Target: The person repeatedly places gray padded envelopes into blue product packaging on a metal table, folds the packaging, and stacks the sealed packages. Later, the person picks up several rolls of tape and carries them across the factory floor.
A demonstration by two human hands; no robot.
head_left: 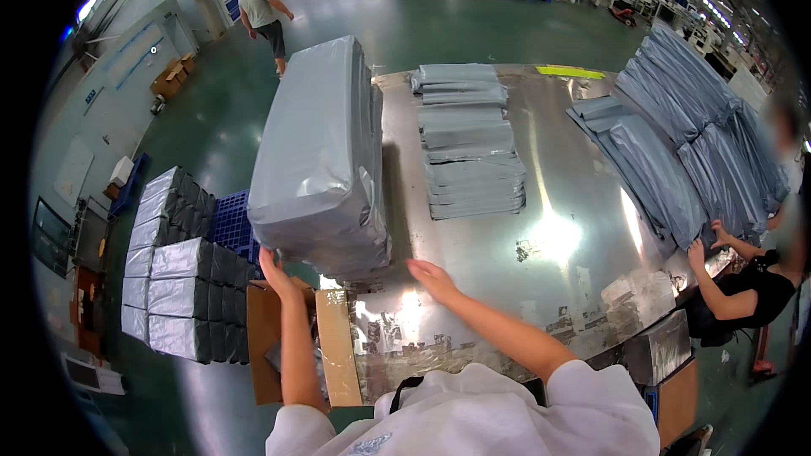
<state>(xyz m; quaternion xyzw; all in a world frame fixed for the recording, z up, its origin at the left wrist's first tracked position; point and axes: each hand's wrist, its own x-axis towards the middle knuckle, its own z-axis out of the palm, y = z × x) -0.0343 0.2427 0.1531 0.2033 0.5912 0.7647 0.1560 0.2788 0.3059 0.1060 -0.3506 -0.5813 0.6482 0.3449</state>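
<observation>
The big grey wrapped bundle [321, 160] sits at the desk's [541, 287] nine o'clock edge. The left hand [274, 274] touches its near corner, fingers spread. The right hand [431, 274] is loose, holding nothing. Moving the bundle looks like the step; both hands need a firm hold.

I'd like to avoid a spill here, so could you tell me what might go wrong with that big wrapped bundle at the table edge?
The grey wrapped bundle overhangs the left edge of the steel table; it could tip onto the stacked packs below. Only the left hand touches it; the right hand is open beside it, so it might slip.
</observation>
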